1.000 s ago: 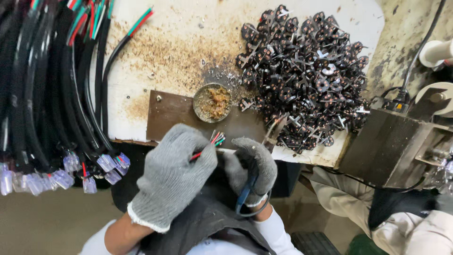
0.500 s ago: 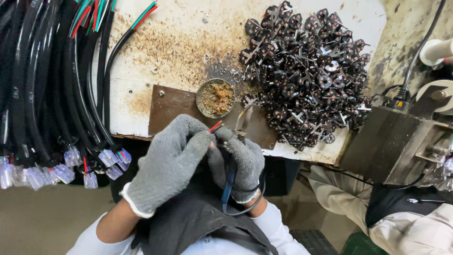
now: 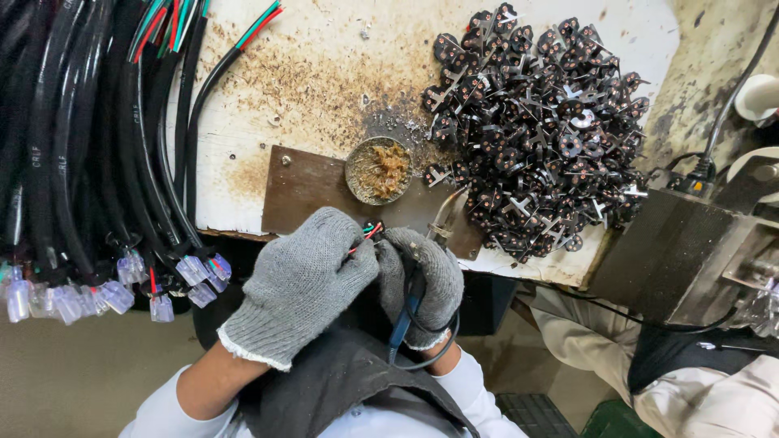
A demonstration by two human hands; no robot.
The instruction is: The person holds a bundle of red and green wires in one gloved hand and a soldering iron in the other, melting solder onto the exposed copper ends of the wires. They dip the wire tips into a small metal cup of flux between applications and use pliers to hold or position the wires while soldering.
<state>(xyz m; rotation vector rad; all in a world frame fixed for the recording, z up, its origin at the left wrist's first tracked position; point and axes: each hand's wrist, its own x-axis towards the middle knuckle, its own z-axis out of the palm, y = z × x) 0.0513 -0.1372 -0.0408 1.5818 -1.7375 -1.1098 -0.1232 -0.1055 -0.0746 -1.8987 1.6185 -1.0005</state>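
Left hand (image 3: 304, 280) pinches the red and green wires (image 3: 369, 234) at the worktop's near edge; right hand (image 3: 426, 276) is closed round the soldering iron (image 3: 406, 312). Hot tip near gloves, a slip could scorch them.

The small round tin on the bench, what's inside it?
The round tin holds a lumpy yellowish-brown paste, heaped toward its right side. Its bottom is hidden under the paste. It sits on a brown plate.
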